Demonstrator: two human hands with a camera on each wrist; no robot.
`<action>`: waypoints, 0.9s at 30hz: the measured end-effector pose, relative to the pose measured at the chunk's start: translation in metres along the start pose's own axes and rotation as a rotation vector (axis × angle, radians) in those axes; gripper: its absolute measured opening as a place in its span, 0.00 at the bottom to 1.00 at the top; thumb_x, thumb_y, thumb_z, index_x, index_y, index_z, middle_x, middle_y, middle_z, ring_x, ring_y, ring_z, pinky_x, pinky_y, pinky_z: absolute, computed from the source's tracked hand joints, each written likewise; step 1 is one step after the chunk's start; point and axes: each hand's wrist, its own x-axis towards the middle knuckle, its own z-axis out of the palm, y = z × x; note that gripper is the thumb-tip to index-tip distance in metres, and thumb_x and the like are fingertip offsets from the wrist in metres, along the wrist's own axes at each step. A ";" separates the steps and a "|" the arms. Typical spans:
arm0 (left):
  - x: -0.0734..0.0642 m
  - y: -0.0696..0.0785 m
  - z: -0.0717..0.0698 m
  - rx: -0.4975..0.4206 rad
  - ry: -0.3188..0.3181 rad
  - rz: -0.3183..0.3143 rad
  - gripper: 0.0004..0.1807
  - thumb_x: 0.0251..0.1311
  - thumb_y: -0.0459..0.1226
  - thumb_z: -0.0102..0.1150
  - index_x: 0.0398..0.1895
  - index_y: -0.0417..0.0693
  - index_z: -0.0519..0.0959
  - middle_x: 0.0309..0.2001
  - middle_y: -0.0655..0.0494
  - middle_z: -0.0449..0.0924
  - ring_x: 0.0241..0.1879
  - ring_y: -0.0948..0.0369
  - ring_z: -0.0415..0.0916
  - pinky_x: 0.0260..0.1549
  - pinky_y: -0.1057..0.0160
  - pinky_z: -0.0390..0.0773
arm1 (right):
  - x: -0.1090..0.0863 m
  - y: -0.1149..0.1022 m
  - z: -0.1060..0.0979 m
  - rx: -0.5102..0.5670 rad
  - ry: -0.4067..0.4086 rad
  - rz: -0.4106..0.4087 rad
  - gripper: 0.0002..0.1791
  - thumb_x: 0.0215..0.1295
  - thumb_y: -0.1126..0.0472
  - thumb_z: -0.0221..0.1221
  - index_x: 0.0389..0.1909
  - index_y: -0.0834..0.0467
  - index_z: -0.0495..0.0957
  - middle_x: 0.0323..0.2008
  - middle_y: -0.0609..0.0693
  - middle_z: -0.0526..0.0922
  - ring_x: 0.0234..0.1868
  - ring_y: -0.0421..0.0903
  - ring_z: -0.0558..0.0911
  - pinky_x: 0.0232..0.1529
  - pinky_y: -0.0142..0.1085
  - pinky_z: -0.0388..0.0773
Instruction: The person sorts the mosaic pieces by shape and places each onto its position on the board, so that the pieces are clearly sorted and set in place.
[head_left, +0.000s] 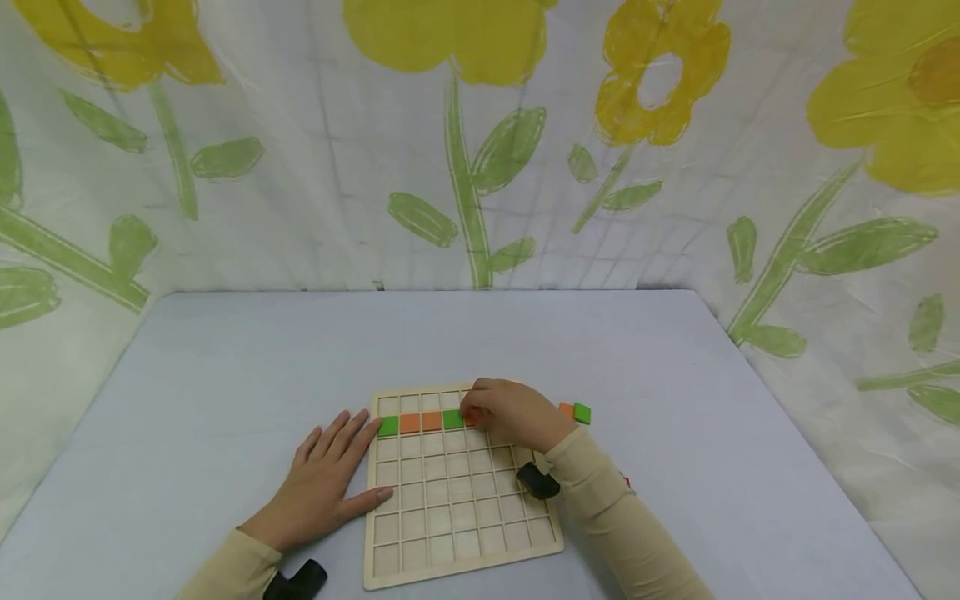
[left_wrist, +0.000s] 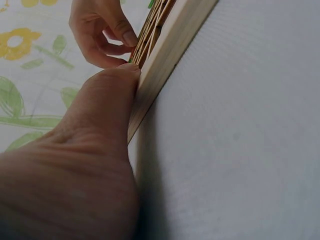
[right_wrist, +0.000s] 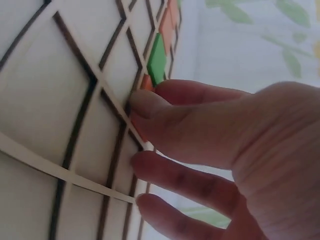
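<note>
A wooden grid board lies on the table with its cells facing up. Along its second row from the top sit a green tile, an orange tile, another orange tile and a second green tile. My right hand pinches a red-orange tile between thumb and finger at the fifth cell of that row; the fingers partly cover it. My left hand rests spread at the board's left edge, fingertips by the top left and thumb on the rim.
Right of the board, a loose orange tile and a loose green tile lie together. A small red piece peeks out beside the right sleeve, mostly hidden. Behind the white table hangs a flower-patterned curtain.
</note>
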 end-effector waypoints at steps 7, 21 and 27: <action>-0.001 -0.001 0.001 0.001 0.005 0.000 0.48 0.56 0.64 0.56 0.74 0.48 0.56 0.74 0.46 0.53 0.73 0.45 0.45 0.65 0.39 0.43 | -0.010 0.009 -0.017 0.120 -0.108 0.126 0.16 0.63 0.60 0.63 0.52 0.53 0.78 0.49 0.44 0.80 0.46 0.42 0.80 0.48 0.34 0.77; -0.001 -0.002 0.001 0.012 0.008 0.003 0.48 0.56 0.64 0.55 0.74 0.48 0.56 0.73 0.45 0.53 0.73 0.44 0.46 0.64 0.39 0.44 | -0.060 0.052 -0.068 0.135 -0.288 0.668 0.15 0.57 0.61 0.64 0.45 0.59 0.76 0.47 0.53 0.80 0.45 0.48 0.77 0.43 0.44 0.75; 0.000 -0.003 0.003 0.007 0.010 0.008 0.48 0.57 0.64 0.55 0.74 0.49 0.55 0.73 0.46 0.53 0.73 0.45 0.46 0.64 0.39 0.44 | -0.063 0.061 -0.061 0.118 -0.324 0.785 0.13 0.53 0.58 0.69 0.34 0.57 0.76 0.35 0.49 0.79 0.35 0.46 0.74 0.33 0.37 0.71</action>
